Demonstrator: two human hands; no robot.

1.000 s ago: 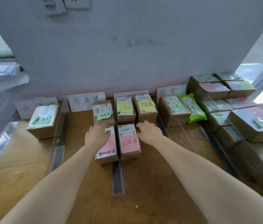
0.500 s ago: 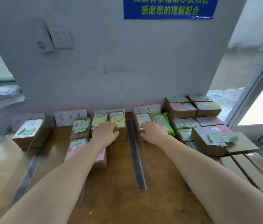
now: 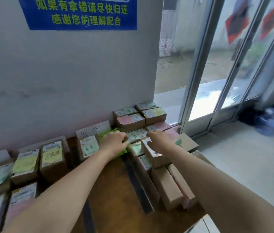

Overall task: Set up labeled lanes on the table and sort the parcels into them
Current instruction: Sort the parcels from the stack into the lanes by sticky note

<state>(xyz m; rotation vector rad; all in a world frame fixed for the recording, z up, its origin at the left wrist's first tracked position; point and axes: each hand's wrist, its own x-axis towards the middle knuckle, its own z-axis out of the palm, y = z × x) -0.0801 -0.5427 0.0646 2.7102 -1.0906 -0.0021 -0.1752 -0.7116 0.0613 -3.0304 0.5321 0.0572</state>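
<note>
Small cardboard parcels with coloured sticky notes stand in lanes on the wooden table (image 3: 116,187). White lane label cards lean on the wall; one (image 3: 92,131) stands behind a parcel with a green note (image 3: 89,147). My left hand (image 3: 114,142) rests over a bright green soft bag (image 3: 122,152) beside that parcel. My right hand (image 3: 159,142) reaches over the unsorted stack (image 3: 132,120) at the right, fingers spread above a box (image 3: 154,157). Between both hands lies a parcel with a pale green note (image 3: 137,135). Neither hand visibly holds anything.
A dark divider strip (image 3: 138,185) separates the lanes from the stack. More sorted parcels (image 3: 52,157) fill the left. Flat boxes (image 3: 171,187) lie at the table's right edge. A blue notice (image 3: 80,12) hangs on the wall; glass doors (image 3: 217,64) stand at right.
Both hands moved right, from the middle lanes to the green bag and the unsorted stack. The view swung right and up, bringing the glass doors in.
</note>
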